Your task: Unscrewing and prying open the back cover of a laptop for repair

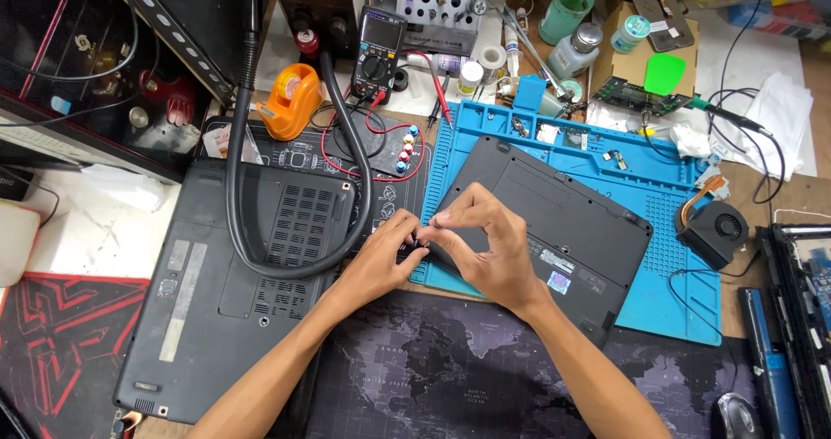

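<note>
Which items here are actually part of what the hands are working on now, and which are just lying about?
In hand:
left hand and right hand, fingertips pinched together at the near corner of the dark laptop base; blue work mat under it.

Lying about:
second laptop, black hose, orange tape dispenser, multimeter, cooling fan, mouse.

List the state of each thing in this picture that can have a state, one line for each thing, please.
Left hand: fingertips pinched at the laptop corner.
Right hand: fingers bent on the same corner.
Dark grey laptop on the blue silicone mat: closed, underside up.
Larger black laptop: underside up, a black hose looped over it.
Black cooling fan: detached, lying loose.
</note>
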